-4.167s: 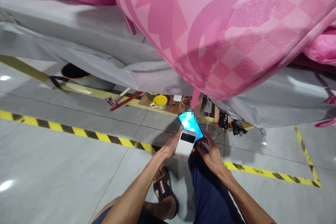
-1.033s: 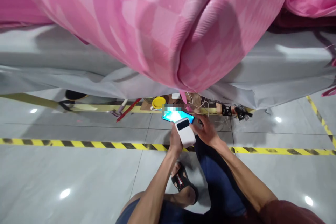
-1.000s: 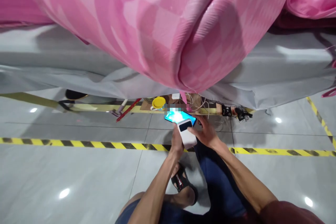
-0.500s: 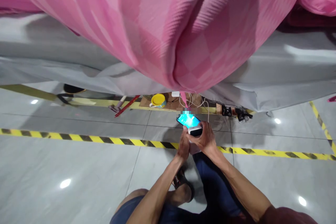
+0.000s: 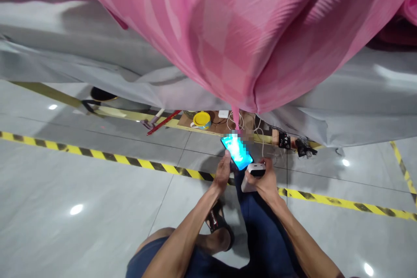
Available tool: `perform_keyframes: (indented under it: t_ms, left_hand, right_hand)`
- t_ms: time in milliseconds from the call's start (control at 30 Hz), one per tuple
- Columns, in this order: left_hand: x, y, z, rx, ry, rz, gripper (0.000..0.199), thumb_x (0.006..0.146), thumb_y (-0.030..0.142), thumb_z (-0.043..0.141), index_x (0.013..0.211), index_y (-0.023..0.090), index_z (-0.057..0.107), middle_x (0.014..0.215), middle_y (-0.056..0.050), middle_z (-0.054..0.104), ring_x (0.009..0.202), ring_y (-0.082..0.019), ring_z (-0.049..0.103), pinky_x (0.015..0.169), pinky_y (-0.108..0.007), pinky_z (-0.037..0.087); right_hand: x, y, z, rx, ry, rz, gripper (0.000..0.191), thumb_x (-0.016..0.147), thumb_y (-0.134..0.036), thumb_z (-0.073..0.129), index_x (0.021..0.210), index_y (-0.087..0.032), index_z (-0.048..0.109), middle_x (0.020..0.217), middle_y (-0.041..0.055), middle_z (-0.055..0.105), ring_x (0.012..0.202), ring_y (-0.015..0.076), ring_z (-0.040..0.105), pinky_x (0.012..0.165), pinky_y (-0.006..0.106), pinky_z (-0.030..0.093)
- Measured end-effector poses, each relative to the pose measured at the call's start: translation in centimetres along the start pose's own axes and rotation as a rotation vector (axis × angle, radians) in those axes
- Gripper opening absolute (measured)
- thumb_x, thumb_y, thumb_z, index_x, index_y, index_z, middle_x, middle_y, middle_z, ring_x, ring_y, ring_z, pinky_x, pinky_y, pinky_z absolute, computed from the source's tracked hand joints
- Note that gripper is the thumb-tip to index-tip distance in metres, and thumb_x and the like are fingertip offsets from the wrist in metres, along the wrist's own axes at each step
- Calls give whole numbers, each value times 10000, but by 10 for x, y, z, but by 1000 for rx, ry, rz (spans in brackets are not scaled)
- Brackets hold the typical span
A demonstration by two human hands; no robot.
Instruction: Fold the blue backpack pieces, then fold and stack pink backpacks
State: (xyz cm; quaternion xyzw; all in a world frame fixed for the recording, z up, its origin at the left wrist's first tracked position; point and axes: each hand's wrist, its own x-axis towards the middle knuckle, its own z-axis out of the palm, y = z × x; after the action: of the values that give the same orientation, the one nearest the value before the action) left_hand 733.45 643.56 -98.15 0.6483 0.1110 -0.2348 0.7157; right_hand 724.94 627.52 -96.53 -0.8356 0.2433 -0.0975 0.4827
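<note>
My left hand is closed on the near left side of a smartphone, its thumb along the edge. The phone's screen faces up and glows bright blue; I cannot read it. My right hand grips a white block that looks like a power bank, with a black panel and small openings at its upper end. This block sits just right of the phone's lower corner. Whether the two touch there I cannot tell. Both are held above my knees, in front of the low shelf.
Pink checked fabric bulges over a grey cloth above my hands. Below, a wooden shelf carries a yellow-lidded mug, a white box and white cables. Yellow-black tape crosses the tiled floor.
My right hand has drawn the white power bank right and down, away from the phone. The phone has tilted and more of its screen shows. My view has shifted left and turned slightly.
</note>
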Motion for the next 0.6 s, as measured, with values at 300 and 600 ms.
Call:
perform_keyframes:
  t_ms: [300, 600]
  left_hand:
    - [2, 19, -5, -373, -28, -103, 592, 854, 684, 857, 1125, 166, 762, 958, -109, 819, 1028, -350, 777, 836, -405, 620]
    - [2, 16, -4, -437, 40, -113, 697, 641, 680, 1009, 1019, 143, 778, 865, -44, 800, 731, -213, 723, 651, -292, 575]
  right_hand:
    - [18, 16, -17, 68, 58, 148, 515, 717, -548, 795, 1058, -276, 521, 901, -1, 651, 772, 236, 645, 719, 375, 559]
    - [17, 4, -11, 72, 24, 128, 505, 699, -528, 797, 1050, -275, 536, 909, 1, 658, 791, 245, 666, 722, 367, 557]
